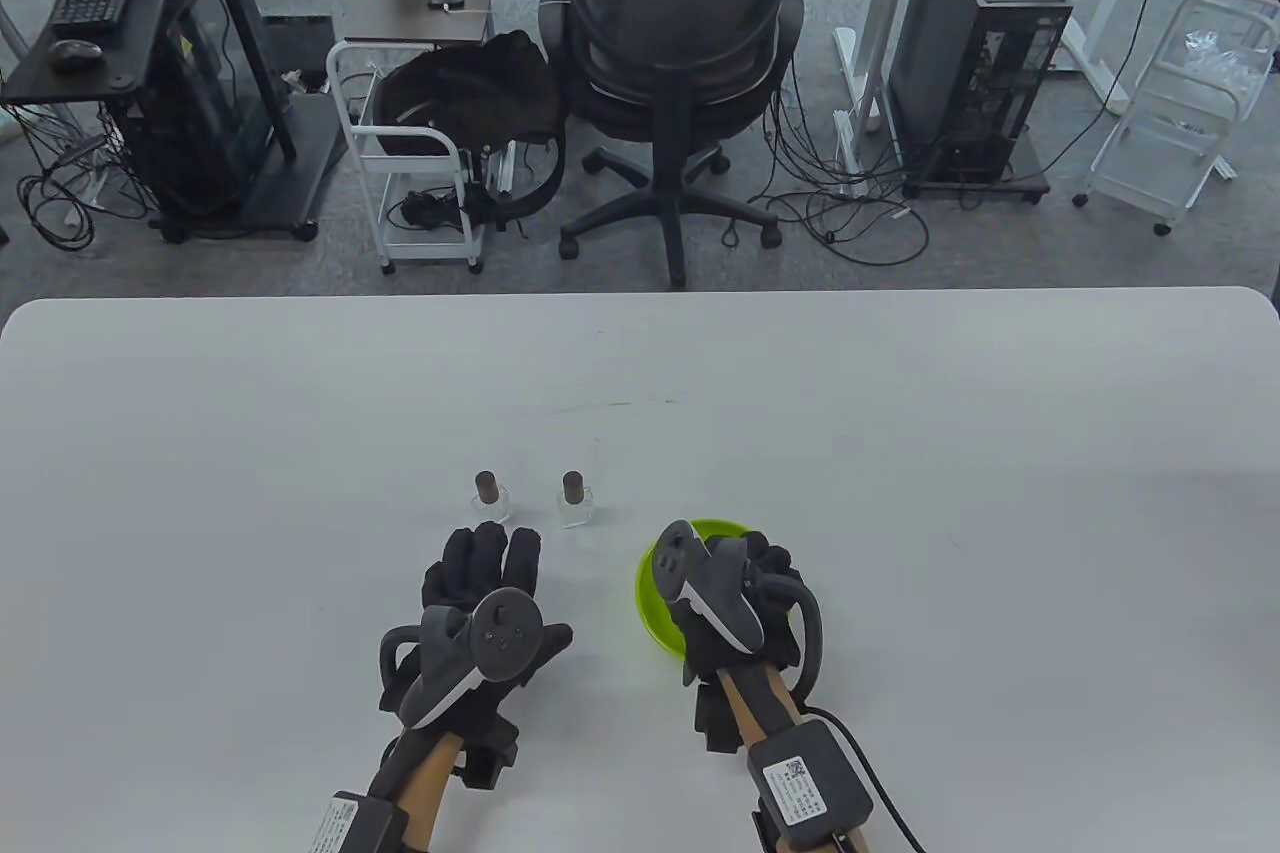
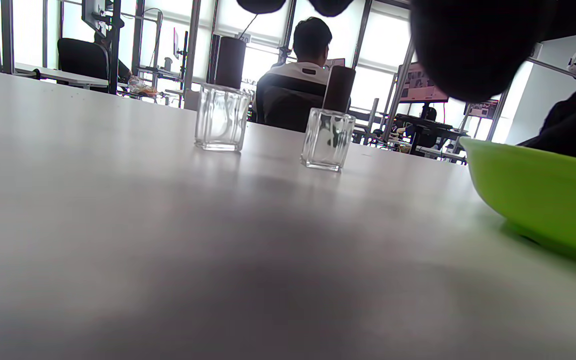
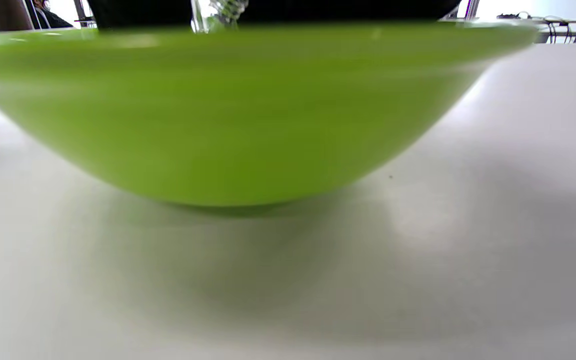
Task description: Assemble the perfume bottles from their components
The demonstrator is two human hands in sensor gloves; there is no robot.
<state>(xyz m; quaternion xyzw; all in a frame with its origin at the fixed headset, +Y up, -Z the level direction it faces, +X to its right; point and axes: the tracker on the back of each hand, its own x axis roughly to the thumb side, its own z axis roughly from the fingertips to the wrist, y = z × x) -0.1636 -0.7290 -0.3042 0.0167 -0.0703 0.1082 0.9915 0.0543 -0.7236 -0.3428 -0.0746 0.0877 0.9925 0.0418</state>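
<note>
White bench (image 1: 900, 453), two capped bottles (image 1: 491, 497) done; left hand (image 1: 480, 613) flat, holding nothing, right hand (image 1: 735, 608) in green bowl (image 1: 655, 613), grip unclear—next, fetch parts.

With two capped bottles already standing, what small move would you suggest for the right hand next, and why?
Probably lift a component out of the green bowl: the right hand reaches over it, hiding its contents, while both capped bottles look finished and the left hand rests flat, free to help.
</note>
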